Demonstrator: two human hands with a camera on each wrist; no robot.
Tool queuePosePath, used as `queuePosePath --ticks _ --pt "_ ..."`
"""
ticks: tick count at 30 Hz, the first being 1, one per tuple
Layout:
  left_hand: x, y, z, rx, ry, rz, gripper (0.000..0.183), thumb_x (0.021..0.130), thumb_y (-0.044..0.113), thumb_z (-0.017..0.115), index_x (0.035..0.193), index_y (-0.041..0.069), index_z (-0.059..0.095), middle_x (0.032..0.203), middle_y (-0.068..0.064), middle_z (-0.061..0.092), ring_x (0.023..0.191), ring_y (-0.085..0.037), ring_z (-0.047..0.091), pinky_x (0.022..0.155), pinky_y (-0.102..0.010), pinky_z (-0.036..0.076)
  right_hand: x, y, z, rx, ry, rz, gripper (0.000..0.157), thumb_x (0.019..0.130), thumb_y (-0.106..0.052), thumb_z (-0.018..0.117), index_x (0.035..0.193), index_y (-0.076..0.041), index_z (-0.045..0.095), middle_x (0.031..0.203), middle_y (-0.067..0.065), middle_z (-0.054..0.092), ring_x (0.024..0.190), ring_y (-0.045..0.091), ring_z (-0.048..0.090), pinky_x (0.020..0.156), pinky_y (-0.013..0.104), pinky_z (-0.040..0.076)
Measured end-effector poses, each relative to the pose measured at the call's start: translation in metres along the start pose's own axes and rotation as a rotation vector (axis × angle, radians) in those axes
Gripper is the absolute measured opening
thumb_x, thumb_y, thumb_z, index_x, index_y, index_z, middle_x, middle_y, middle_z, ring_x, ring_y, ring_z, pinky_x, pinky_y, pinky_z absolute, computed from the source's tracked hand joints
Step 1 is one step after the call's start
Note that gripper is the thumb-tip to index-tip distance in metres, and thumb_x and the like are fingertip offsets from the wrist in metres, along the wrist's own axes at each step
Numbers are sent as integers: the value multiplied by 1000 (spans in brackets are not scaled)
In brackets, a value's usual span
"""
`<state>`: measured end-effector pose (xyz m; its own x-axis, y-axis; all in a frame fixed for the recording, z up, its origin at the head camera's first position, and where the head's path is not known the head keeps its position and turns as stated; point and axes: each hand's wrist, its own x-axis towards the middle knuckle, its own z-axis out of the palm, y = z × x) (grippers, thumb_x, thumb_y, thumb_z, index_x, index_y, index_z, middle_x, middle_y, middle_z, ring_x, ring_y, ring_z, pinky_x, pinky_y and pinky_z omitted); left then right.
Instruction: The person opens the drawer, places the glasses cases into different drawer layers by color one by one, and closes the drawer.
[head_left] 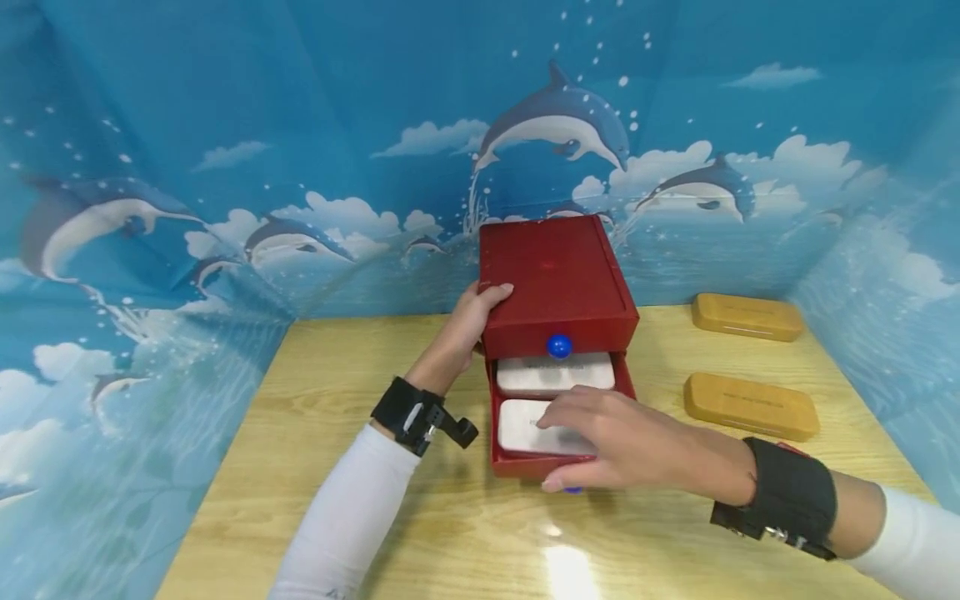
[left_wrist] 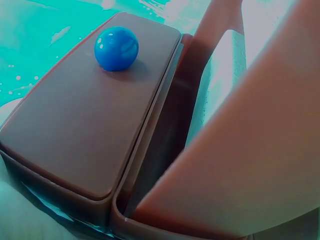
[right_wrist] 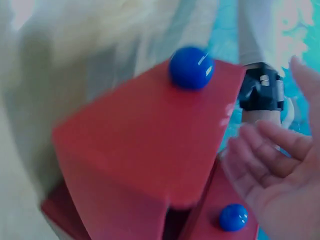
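Observation:
A red two-drawer box (head_left: 551,267) stands at the back of the table, its lower drawer (head_left: 525,467) pulled out toward me. Inside that drawer lie two white cases, a rear one (head_left: 555,375) and a front one (head_left: 517,423), both with small lettering. My left hand (head_left: 468,321) holds the box's left side, thumb over the top edge; its other fingers are mostly hidden. Over the front case reaches my right hand (head_left: 600,433), fingers loosely bent and thumb apart, gripping nothing. Whether its fingertips touch the case I cannot tell. Each drawer front bears a blue knob (right_wrist: 191,68).
Two mustard-yellow cases lie on the table to the right, one farther back (head_left: 747,317) and one nearer (head_left: 752,406). A small red thing (head_left: 792,448) shows partly behind my right wrist strap. A dolphin-print backdrop (head_left: 420,167) encloses the wooden table (head_left: 322,433).

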<state>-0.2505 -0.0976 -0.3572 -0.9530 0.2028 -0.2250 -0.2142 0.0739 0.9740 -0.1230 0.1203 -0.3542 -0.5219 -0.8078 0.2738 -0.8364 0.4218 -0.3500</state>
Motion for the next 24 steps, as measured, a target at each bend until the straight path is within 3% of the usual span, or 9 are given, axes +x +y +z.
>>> queuePosePath --ticks 4,7,12,18,24 --pt "-1 0 -1 -7 0 -6 59 90 51 56 137 23 35 115 -10 57 94 -29 62 68 -44 54 -6 -6 1 372 -34 49 43 84 -45 69 120 -24 59 112 -7 62 99 10 58 81 34 52" --pt "-2 1 -1 -9 -6 -9 58 90 51 56 137 23 35 116 -10 57 94 -28 62 69 -45 54 -11 -8 3 640 -73 59 40 84 -30 72 122 -21 59 111 -2 65 94 15 62 78 35 53" --pt "-2 1 -1 -11 -10 -5 59 91 50 55 138 23 34 117 -10 57 96 -28 61 70 -45 53 -23 -12 11 942 -186 119 36 88 -12 67 123 -13 60 111 3 66 93 23 63 81 36 52" --pt "-2 1 -1 -23 -26 17 59 91 50 55 139 22 35 118 -10 57 97 -29 61 71 -46 53 -38 -11 23 1106 -262 174 30 91 -6 58 121 -3 60 111 12 66 100 27 61 84 37 52" --pt "-2 2 -1 -16 -29 8 58 92 50 54 139 23 35 118 -9 57 98 -28 60 72 -46 53 -54 -12 38 1122 -247 262 22 98 -9 50 114 -6 65 101 7 70 87 24 66 75 39 55"
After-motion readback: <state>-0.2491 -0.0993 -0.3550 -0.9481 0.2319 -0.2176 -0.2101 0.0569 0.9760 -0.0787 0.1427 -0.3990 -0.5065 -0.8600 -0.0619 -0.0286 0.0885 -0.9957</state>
